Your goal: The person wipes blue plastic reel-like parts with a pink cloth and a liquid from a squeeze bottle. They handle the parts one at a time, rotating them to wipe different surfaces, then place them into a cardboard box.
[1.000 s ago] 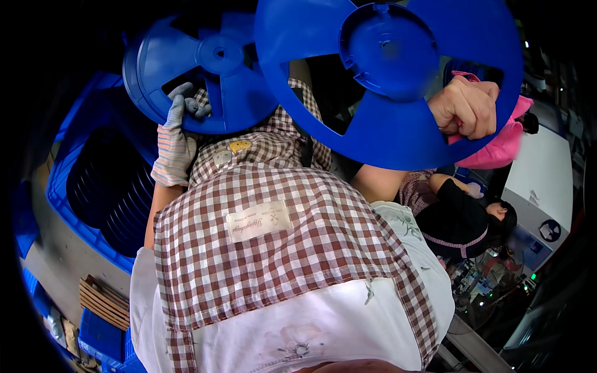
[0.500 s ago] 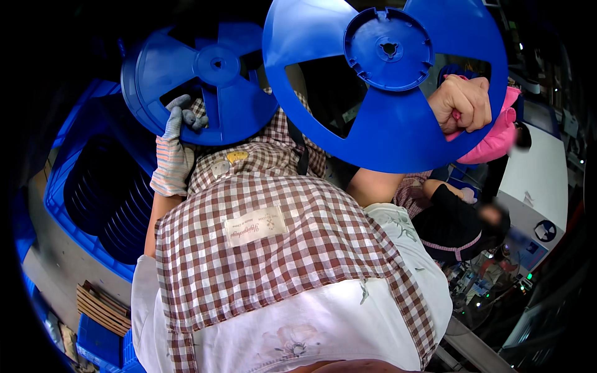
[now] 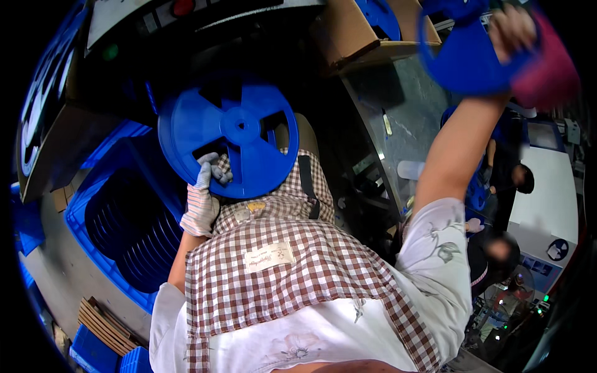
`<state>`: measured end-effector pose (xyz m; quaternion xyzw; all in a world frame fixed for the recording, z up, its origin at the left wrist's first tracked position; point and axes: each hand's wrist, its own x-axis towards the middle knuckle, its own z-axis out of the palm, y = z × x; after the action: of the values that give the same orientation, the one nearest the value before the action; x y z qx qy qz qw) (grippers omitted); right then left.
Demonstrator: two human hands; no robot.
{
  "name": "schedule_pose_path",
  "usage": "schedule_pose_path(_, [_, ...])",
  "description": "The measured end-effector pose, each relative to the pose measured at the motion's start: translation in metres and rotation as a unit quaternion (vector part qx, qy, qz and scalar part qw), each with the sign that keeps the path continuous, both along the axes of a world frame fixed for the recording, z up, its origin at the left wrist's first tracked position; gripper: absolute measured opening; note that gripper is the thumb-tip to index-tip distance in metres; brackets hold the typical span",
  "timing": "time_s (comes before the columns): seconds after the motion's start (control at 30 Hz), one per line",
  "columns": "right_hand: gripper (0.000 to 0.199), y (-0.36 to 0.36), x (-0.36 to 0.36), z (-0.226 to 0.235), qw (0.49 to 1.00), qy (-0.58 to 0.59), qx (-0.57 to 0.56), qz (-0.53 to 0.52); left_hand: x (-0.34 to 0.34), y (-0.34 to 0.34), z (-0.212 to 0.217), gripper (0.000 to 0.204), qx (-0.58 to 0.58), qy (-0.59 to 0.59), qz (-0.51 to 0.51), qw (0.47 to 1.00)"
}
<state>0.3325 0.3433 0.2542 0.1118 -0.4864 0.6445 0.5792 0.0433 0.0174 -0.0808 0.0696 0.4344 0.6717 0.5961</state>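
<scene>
My left hand (image 3: pixel 205 202), in a striped glove with grey fingertips, is closed on the rim of a blue plastic reel (image 3: pixel 241 126), its fingers through one of the cutouts. That reel lies above my lap with its hub facing up. My bare right hand (image 3: pixel 513 31) is stretched far out to the upper right, blurred by motion, and grips a second blue plastic reel disc (image 3: pixel 463 65). A pink cloth (image 3: pixel 547 68) is bunched at the same hand; how it is held is smeared.
At left stands a blue crate (image 3: pixel 93 233) with dark rows of discs. An open cardboard box (image 3: pixel 348 37) holding blue discs is at the top, and another box (image 3: pixel 53 137) at far left. A grey tabletop (image 3: pixel 410 105) lies right; a person (image 3: pixel 494 261) is beyond.
My right hand has swung the disc and pink cloth away from in front of me to the upper right. The left-hand reel sits lower and further right in view, as the head view has shifted.
</scene>
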Motion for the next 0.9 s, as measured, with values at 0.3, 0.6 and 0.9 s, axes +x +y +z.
schedule_pose_path(0.3, [0.018, 0.191, -0.039, -0.105, 0.768, -0.455, -0.005, -0.451, 0.004, 0.003, 0.005, 0.039, -0.003, 0.015, -0.005, 1.0])
schedule_pose_path(0.6, [0.017, 0.174, 0.037, -0.224, 0.534, -0.656, 0.107, -0.522, -0.005, -0.016, 0.01, 0.045, -0.012, 0.004, 0.02, 1.0])
schedule_pose_path(0.9, [0.022, -0.04, -0.098, -0.266, 0.801, -0.49, 0.06, -0.338, -0.015, -0.011, -0.011, 0.047, 0.01, -0.059, -0.019, 0.998])
